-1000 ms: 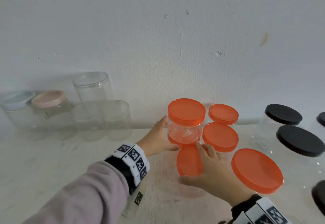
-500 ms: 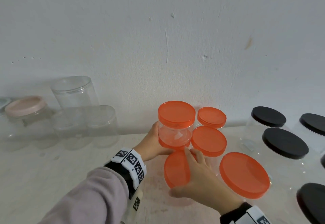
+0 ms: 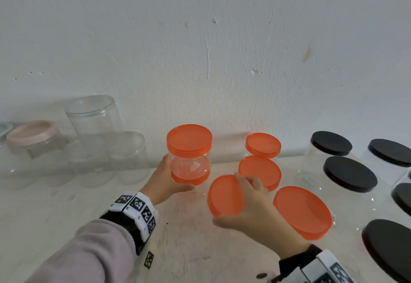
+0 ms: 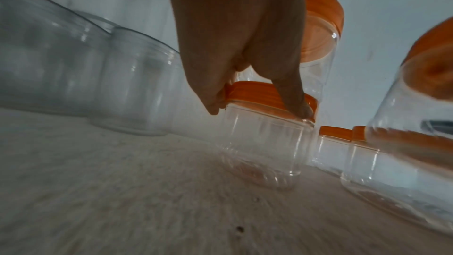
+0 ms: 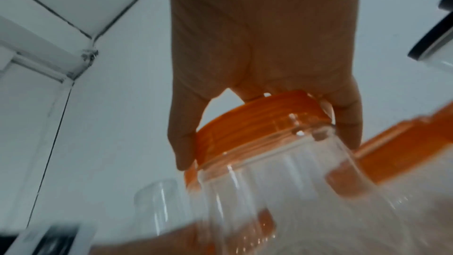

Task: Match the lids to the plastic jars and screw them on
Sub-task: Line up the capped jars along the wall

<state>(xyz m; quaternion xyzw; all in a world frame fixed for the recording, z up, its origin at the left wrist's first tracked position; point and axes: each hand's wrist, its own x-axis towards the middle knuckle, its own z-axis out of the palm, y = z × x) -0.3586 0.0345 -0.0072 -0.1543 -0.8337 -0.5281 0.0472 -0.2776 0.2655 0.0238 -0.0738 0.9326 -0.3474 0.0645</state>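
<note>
Two clear jars with orange lids stand stacked, the upper jar (image 3: 189, 149) on the lower jar's lid (image 3: 190, 177). My left hand (image 3: 175, 180) grips that lower lid (image 4: 267, 97) from the left, thumb in front. The lower jar's base (image 4: 259, 164) is at the table surface. My right hand (image 3: 233, 200) grips the orange lid (image 3: 224, 196) of another clear jar, which is tilted to the left. In the right wrist view its fingers (image 5: 348, 123) curl round that lid's rim (image 5: 257, 123).
Three more orange-lidded jars (image 3: 263, 146) (image 3: 259, 171) (image 3: 302, 211) stand just right of my hands. Several black-lidded jars (image 3: 350, 177) crowd the right edge. Clear jars (image 3: 93, 116) and a pink-lidded one (image 3: 31, 132) line the wall on the left. The white wall is close behind.
My left hand has slid the stacked pair to the left, opening a gap to the other orange-lidded jars. My right hand keeps its grip on the tilted jar's lid.
</note>
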